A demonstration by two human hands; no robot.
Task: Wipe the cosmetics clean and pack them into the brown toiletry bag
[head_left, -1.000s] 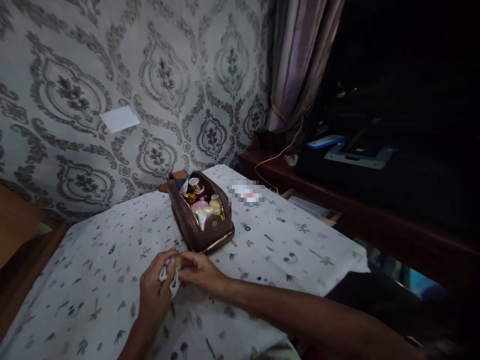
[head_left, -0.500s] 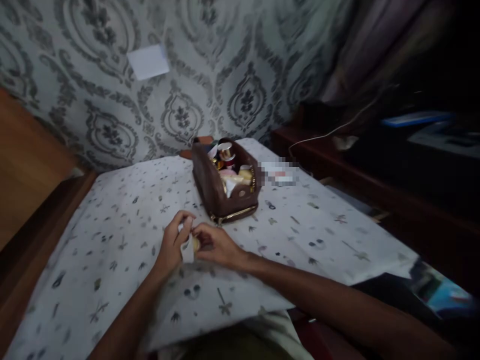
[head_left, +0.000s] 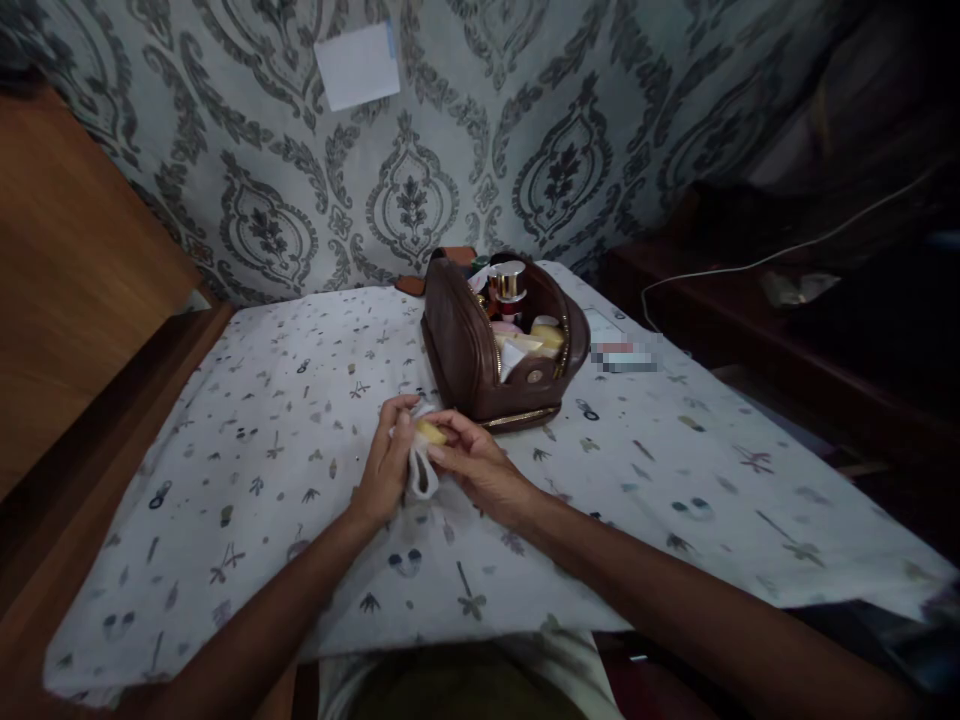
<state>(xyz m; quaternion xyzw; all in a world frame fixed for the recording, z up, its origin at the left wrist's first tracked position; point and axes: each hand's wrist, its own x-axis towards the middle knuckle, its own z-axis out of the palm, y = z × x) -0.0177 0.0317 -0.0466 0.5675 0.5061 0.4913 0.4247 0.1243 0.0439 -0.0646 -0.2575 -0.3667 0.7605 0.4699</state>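
My left hand [head_left: 384, 468] is closed on a white cloth [head_left: 423, 478], a loop of which hangs below the fingers. My right hand [head_left: 486, 472] has its fingers closed around a small yellow object [head_left: 430, 432], which is pressed against the cloth. Its exact kind is hidden by fingers and cloth. Just beyond my hands stands an unzipped brown toiletry bag [head_left: 457, 360]. Inside it are a container with a shiny metallic cap [head_left: 508, 280], a pale tube [head_left: 514, 355] and a yellowish item [head_left: 547, 335].
A patterned white cloth [head_left: 300, 400] covers the table. Right of the bag lies a blurred-out flat item [head_left: 624, 352]. A wooden panel [head_left: 82, 220] borders the left side. On the right, a white cable [head_left: 720, 270] crosses a dark red ledge [head_left: 720, 330]. Paper [head_left: 360, 68] hangs on the wall.
The view has shifted, so the bag and hands appear farther right. Both hands stay together on the cloth and yellow object, and more of the yellow surface now shows.
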